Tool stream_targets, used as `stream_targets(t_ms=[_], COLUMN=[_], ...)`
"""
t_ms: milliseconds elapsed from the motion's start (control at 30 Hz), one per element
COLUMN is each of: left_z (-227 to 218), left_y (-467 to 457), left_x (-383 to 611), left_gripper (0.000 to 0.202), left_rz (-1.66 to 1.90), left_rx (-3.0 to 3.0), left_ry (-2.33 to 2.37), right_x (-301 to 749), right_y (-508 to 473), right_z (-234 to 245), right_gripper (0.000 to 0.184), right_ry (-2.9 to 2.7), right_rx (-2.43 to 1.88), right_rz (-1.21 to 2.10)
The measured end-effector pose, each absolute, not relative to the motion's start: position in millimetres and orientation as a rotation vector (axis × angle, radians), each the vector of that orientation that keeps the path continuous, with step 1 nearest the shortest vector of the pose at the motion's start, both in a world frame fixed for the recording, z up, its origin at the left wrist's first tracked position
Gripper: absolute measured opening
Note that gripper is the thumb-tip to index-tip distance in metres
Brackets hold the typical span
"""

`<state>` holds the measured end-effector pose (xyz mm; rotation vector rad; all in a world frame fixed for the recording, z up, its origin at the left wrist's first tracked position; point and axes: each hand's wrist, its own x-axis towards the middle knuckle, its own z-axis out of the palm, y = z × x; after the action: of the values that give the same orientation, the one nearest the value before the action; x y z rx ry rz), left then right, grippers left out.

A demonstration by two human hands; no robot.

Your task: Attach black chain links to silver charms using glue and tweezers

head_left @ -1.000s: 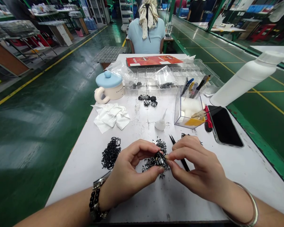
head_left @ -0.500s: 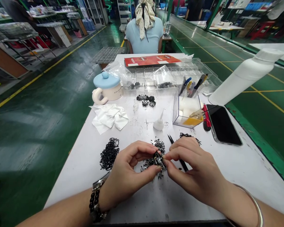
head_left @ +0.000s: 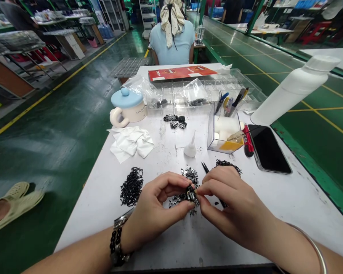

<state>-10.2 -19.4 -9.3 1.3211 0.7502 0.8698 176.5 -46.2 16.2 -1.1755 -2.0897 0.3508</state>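
The small black part (head_left: pixel 191 193), held above the near silvery pile (head_left: pixel 190 173) on the tabletop (head_left: pixel 217 249), is best steadied in the narrow grip of the left hand (head_left: pixel 161 207) while its right edge is pinched lightly by the right hand (head_left: pixel 234 194).

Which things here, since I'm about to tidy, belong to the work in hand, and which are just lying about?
Likely in use:
small black part between left hand and right hand; silvery pieces beneath; black loops at left; tweezers.

Likely just lying about:
lidded mug; crumpled tissue; phone; white bottle.
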Motion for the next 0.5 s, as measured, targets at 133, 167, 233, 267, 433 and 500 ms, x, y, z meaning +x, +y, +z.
stream_targets(t_ms=[133, 167, 233, 267, 433, 500], left_z=[-7.6, -7.6, -7.7, -7.7, -6.0, -6.4], left_y=[-17.6, -17.0, -16.7, -17.1, -21.8, -22.7], left_x=[-10.2, -10.2, -10.0, -9.7, -6.8, -5.9], left_gripper=[0.026, 0.026, 0.026, 0.026, 0.034, 0.039], left_rz=[0.783, 0.764, 0.748, 0.747, 0.741, 0.763], left_rx=[1.185, 1.16, 1.125, 1.11, 1.048, 1.067], left_ry=[0.73, 0.731, 0.744, 0.752, 0.812, 0.834], right_x=[175.0, 174.5, 174.0, 174.3, 184.5, 188.9], right_y=[-47.9, -48.1, -48.5, -48.8, -47.4, -43.5], right_z=[17.4, 17.8, 18.5, 18.4, 3.3, -11.8], right_gripper=[0.009, 0.009, 0.009, 0.009, 0.002, 0.004], right_ry=[-2.104, -2.112, -2.13, -2.137, -2.21, -2.191], right_rx=[-1.204, -1.209, -1.218, -1.216, -1.078, -1.028], right_rz=[0.346, 0.338, 0.338, 0.337, 0.229, 0.16])
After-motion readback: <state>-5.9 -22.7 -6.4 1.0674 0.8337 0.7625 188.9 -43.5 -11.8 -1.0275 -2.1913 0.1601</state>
